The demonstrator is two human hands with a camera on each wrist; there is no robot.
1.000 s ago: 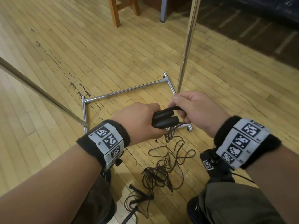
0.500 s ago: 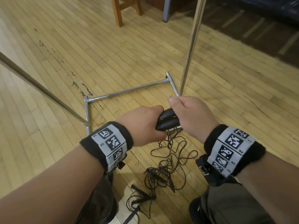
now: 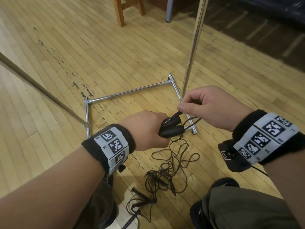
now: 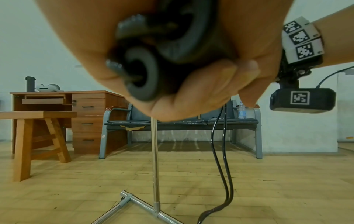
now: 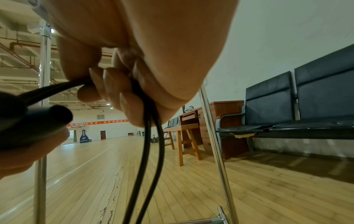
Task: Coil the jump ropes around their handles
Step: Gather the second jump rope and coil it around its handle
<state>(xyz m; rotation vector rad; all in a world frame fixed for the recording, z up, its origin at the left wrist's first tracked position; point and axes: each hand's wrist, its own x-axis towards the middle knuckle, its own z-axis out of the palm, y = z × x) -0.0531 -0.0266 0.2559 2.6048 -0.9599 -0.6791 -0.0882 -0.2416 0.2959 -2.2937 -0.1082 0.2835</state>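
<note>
My left hand (image 3: 145, 128) grips two black jump-rope handles (image 3: 171, 128) side by side; their round butt ends (image 4: 141, 74) fill the left wrist view. My right hand (image 3: 206, 106) pinches the doubled black cord (image 5: 151, 136) just beyond the handles, with two strands hanging down from the fist. The remaining cord (image 3: 171, 169) lies in a loose tangle on the wooden floor between my knees. Another rope with black handles (image 3: 140, 197) lies on the floor nearer my feet.
A chrome rack base (image 3: 128, 93) rests on the floor ahead, its upright pole (image 3: 193, 47) rising just beyond my right hand. A slanted metal bar (image 3: 41, 90) crosses at left. A wooden stool (image 4: 38, 136), a desk (image 4: 86, 118) and a bench (image 4: 182, 121) stand farther off.
My right hand has come off the handle ends and drawn up and to the right, pulling the doubled cord out from the handles. The left hand keeps its grip.
</note>
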